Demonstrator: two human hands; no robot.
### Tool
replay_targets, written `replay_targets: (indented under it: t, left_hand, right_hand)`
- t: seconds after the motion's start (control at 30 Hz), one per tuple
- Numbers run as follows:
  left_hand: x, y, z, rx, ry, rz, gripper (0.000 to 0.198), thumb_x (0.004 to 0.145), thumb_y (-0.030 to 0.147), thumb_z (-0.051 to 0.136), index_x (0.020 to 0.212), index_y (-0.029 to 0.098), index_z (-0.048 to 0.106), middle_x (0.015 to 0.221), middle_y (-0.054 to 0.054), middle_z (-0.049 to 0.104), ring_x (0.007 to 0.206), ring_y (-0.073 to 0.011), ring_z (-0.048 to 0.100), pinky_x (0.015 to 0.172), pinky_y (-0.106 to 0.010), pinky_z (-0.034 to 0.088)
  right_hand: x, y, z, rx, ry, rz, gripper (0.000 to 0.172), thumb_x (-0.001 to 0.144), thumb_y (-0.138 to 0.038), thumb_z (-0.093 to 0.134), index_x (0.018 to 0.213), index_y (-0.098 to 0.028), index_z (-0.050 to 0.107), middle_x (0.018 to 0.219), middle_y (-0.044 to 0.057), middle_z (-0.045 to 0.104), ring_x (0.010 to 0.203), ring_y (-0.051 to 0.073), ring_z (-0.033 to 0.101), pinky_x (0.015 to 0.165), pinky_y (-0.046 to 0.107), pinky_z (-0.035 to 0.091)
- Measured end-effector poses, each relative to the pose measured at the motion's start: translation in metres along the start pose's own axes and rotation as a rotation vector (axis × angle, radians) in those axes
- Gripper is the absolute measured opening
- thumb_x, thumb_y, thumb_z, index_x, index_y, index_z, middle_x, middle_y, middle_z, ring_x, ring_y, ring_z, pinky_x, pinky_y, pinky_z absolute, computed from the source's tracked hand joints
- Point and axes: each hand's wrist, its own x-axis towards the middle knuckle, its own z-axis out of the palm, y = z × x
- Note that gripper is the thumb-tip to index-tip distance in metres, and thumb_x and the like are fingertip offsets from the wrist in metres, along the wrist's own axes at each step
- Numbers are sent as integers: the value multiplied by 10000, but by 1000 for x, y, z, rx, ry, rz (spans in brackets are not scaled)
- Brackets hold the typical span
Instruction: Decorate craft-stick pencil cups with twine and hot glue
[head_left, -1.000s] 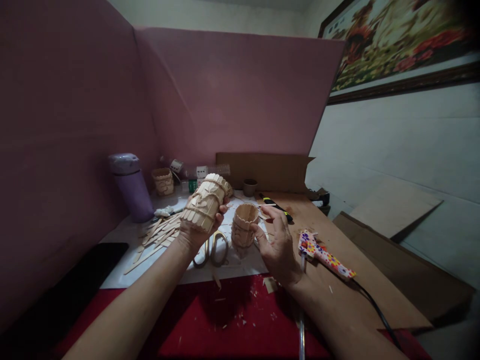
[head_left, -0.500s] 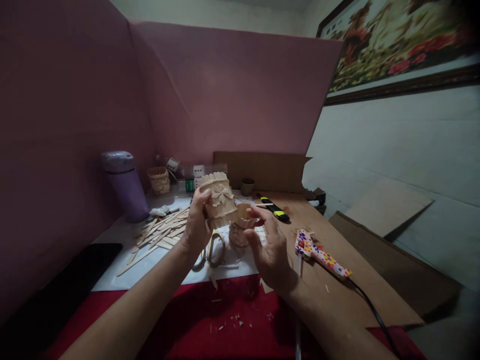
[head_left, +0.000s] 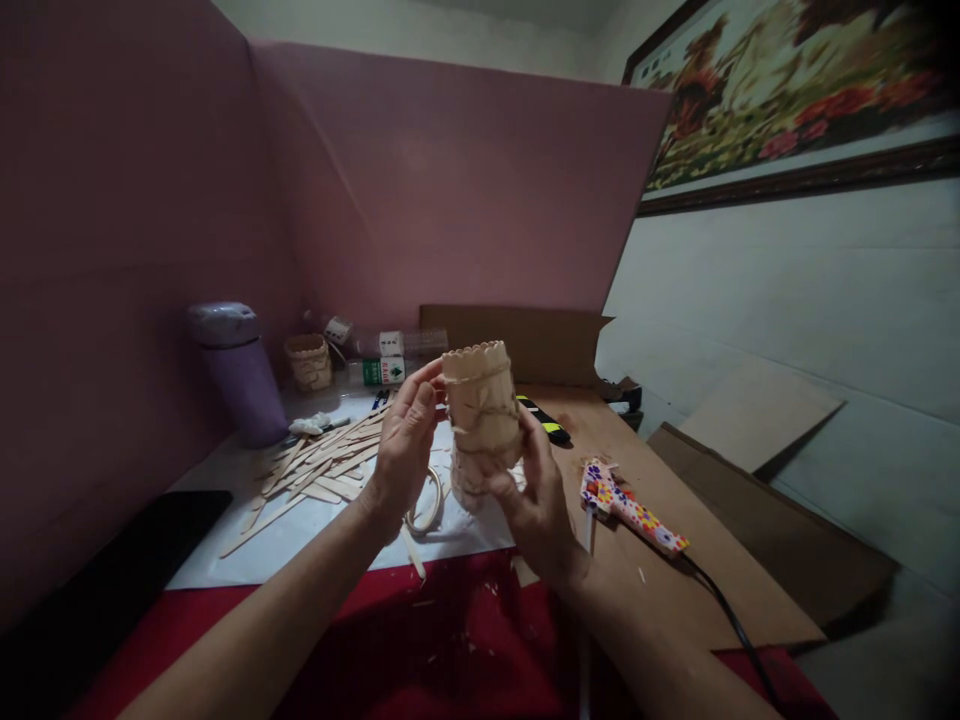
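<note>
A cup made of craft sticks, with a scalloped rim and twine bands, is held up nearly upright before me. My right hand grips its lower right side, fingers behind and thumb near the base. At its left side is my left hand, the fingertips on the wall near the rim, partly hidden behind it. Below and behind, a second, similar cup stands on the white sheet, mostly covered. Scissors lie beside my left wrist, partly hidden by it.
Loose craft sticks are heaped at left, near a purple tumbler. Another decorated cup and plastic bottles are at the back. A flowered glue gun with a cord and a utility knife lie on the right-hand board.
The held cup has moved right and turned more upright, so its bow no longer shows. My right hand has closed on its lower side, while my left has shifted to lighter fingertip contact.
</note>
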Motion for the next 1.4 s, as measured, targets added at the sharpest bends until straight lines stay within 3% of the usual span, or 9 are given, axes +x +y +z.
replay_targets:
  t: [0.3, 0.57, 0.67, 0.77, 0.87, 0.97, 1.1, 1.27, 1.4]
  left_hand:
    - [3, -8, -11, 77, -6, -136, 458, 789, 408, 761, 1182, 192, 665, 1149, -93, 691, 1123, -257, 593, 964, -355, 413]
    - [6, -6, -16, 196, -75, -43, 473, 826, 435, 725, 1244, 228, 648, 1214, -97, 670, 1174, -273, 573, 1027, -390, 399]
    - [13, 5, -8, 160, -188, -3, 500, 812, 391, 743, 1279, 261, 624, 1258, -94, 658, 1208, -302, 574, 990, -409, 446]
    - [15, 17, 7, 126, -299, -95, 677, 688, 284, 845, 1315, 261, 590, 1117, -96, 703, 1113, -341, 630, 929, -461, 492]
    - [16, 27, 22, 110, -250, -130, 688, 626, 198, 863, 1258, 206, 593, 997, -90, 708, 992, -319, 671, 851, -427, 521]
    - [34, 39, 20, 151, -209, -77, 664, 586, 174, 855, 1196, 174, 593, 976, -79, 689, 941, -287, 677, 788, -369, 539]
    - [82, 51, -25, 364, -6, 136, 767, 478, 138, 850, 1175, 235, 546, 1010, -37, 653, 1000, -271, 656, 845, -366, 541]
    - [117, 39, -106, 851, 442, 148, 857, 431, 93, 773, 1227, 186, 468, 1153, -100, 611, 1162, -334, 591, 999, -449, 481]
    - [117, 22, -149, 1045, 458, 109, 859, 444, 103, 741, 1247, 169, 442, 1125, -99, 626, 1156, -340, 602, 1031, -467, 453]
  right_hand:
    - [1, 15, -10, 158, -43, 85, 476, 984, -388, 441, 1442, -260, 438, 1384, 102, 604, 1263, 285, 583, 1009, 524, 520]
    - [2, 26, -11, 224, -72, 102, 481, 1017, -471, 289, 1413, -244, 441, 1386, 123, 592, 1227, 288, 612, 934, 497, 559]
    - [5, 17, -14, 179, -136, 98, 554, 1003, -546, 304, 1445, -226, 401, 1344, 136, 613, 1210, 289, 615, 934, 485, 556]
    - [5, 11, -16, 147, -165, 75, 597, 987, -595, 330, 1469, -245, 372, 1339, 128, 615, 1206, 283, 617, 933, 472, 558]
    - [6, 8, -17, 132, -121, 62, 584, 985, -591, 356, 1464, -259, 404, 1322, 124, 626, 1178, 289, 628, 919, 482, 558]
    - [7, 8, -19, 159, -49, 22, 676, 944, -657, 414, 1475, -239, 399, 1326, 149, 608, 1120, 291, 636, 848, 460, 566]
    - [8, 9, -22, 179, 77, -34, 631, 899, -594, 583, 1422, -269, 447, 1294, 116, 593, 1072, 244, 603, 816, 392, 534]
    - [1, 10, -20, 199, 119, 12, 467, 934, -503, 581, 1347, -294, 515, 1219, 83, 609, 1025, 214, 588, 834, 382, 507]
    - [-5, 15, -16, 182, 104, 23, 442, 947, -502, 558, 1331, -287, 526, 1231, 92, 602, 1004, 217, 585, 810, 386, 499]
